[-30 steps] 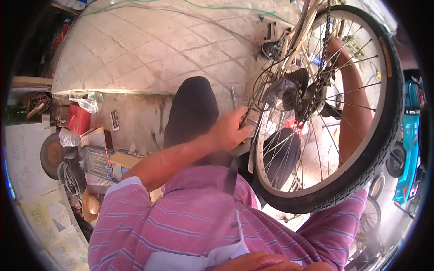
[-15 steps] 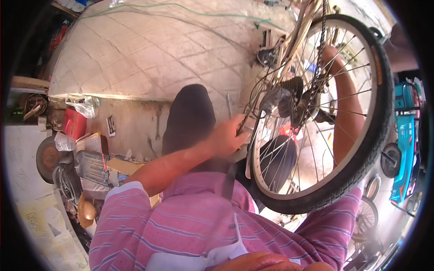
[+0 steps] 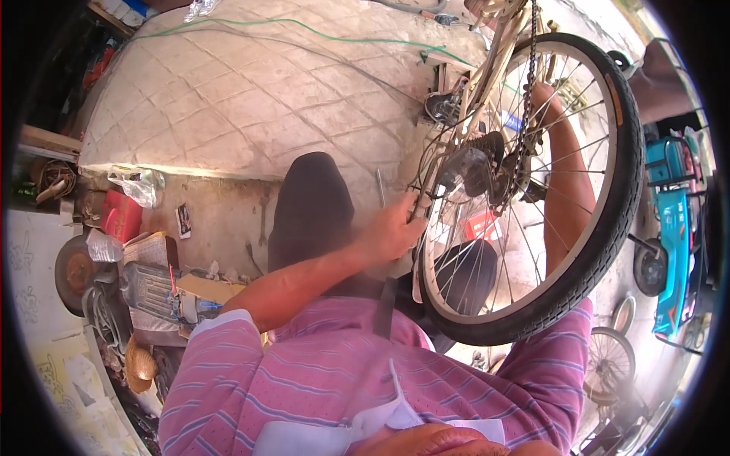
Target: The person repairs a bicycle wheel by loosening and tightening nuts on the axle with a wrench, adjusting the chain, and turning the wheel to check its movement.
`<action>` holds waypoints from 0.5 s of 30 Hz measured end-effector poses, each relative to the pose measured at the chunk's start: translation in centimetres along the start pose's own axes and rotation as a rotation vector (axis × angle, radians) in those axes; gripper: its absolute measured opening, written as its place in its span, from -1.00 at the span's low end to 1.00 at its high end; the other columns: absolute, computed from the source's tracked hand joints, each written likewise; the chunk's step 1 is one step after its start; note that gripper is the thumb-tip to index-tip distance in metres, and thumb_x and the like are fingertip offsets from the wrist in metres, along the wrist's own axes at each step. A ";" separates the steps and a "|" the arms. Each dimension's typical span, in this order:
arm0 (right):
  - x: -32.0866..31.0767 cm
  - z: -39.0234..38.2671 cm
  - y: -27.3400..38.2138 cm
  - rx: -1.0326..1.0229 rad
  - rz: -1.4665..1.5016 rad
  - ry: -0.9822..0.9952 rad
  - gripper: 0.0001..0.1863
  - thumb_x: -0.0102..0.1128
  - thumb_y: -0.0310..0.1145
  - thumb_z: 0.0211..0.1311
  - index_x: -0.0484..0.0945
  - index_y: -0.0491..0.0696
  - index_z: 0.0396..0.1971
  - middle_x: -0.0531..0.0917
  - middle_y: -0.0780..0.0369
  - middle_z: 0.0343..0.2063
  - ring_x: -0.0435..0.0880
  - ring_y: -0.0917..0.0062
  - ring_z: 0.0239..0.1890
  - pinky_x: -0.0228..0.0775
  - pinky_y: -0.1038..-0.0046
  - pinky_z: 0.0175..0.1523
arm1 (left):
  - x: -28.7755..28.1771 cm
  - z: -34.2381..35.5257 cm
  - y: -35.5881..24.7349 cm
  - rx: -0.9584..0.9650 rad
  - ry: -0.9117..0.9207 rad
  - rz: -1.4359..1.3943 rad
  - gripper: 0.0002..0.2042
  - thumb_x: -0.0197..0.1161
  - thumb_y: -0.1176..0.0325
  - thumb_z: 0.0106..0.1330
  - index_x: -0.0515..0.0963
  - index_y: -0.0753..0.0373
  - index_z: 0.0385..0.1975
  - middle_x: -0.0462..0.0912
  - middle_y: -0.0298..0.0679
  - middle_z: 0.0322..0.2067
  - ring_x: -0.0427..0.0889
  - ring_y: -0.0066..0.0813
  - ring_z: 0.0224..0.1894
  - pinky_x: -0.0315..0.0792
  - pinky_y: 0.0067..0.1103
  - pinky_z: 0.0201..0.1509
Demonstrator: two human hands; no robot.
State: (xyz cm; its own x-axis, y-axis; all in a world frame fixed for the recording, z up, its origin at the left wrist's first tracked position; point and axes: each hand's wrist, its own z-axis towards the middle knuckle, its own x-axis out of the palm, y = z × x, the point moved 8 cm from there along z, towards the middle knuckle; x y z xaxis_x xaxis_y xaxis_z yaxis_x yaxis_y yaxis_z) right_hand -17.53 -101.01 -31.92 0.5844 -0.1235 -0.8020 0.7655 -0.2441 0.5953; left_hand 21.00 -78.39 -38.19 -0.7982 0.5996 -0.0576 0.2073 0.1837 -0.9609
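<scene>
A bicycle wheel (image 3: 623,205) with a black tyre and a pale rim stands tilted in front of me. At its hub are the sprockets (image 3: 487,144) and a grey derailleur cover, and a dark chain (image 3: 526,114) runs up from there. My left hand (image 3: 399,228) is closed round a thin dark bar of the bicycle at the tyre's left side. Beyond the spokes reaches my right arm. My right hand (image 3: 541,95) is near the chain and the pale frame (image 3: 496,61), its fingers mostly hidden behind them.
A thin metal tool (image 3: 382,186) lies on the floor beyond my left hand. Clutter with a red box (image 3: 122,216) and a small wheel (image 3: 74,271) fills the left. A blue-green vehicle (image 3: 673,251) stands at the right. Across the ground runs a green hose (image 3: 304,32).
The wheel and much of the scene sit slightly farther left in view. My left hand keeps its grip beside the tyre, and my right hand stays near the chain.
</scene>
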 end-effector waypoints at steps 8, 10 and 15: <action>1.6 0.2 -2.6 0.264 0.644 0.015 -0.52 0.20 0.14 0.35 0.50 -0.04 -0.30 0.38 0.41 -0.69 0.36 0.62 -0.73 0.20 0.47 -0.65 | -0.4 -0.1 0.0 0.019 -0.030 -0.215 -0.71 0.09 0.48 0.41 0.40 0.35 0.09 0.41 -0.42 -0.63 0.34 -0.70 -0.63 0.21 -0.64 -0.57; 1.2 0.8 -4.1 0.262 0.613 0.026 -0.54 0.21 0.13 0.35 0.50 -0.04 -0.31 0.39 0.42 -0.68 0.36 0.64 -0.73 0.21 0.48 -0.65 | -1.0 -0.2 -1.4 0.106 -0.111 -0.055 -0.74 0.09 0.48 0.41 0.41 0.34 0.05 0.39 -0.42 -0.65 0.31 -0.69 -0.65 0.18 -0.64 -0.59; 1.4 1.1 -5.1 0.299 0.601 0.035 -0.41 0.23 0.12 0.34 0.54 -0.19 -0.08 0.44 0.38 -0.63 0.39 0.65 -0.72 0.23 0.51 -0.66 | -2.8 -0.6 -1.0 -0.033 -0.099 -0.317 -0.82 0.06 0.43 0.44 0.42 0.33 -0.04 0.39 -0.37 -0.67 0.25 -0.68 -0.71 0.15 -0.65 -0.64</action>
State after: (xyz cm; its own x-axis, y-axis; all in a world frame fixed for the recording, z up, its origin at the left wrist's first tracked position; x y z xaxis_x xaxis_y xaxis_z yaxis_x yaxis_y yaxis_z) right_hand -20.91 -101.05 -36.10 0.8981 -0.2910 -0.3299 0.1995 -0.3989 0.8950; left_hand 23.33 -79.79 -36.97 -0.8765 0.4306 0.2154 -0.0430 0.3756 -0.9258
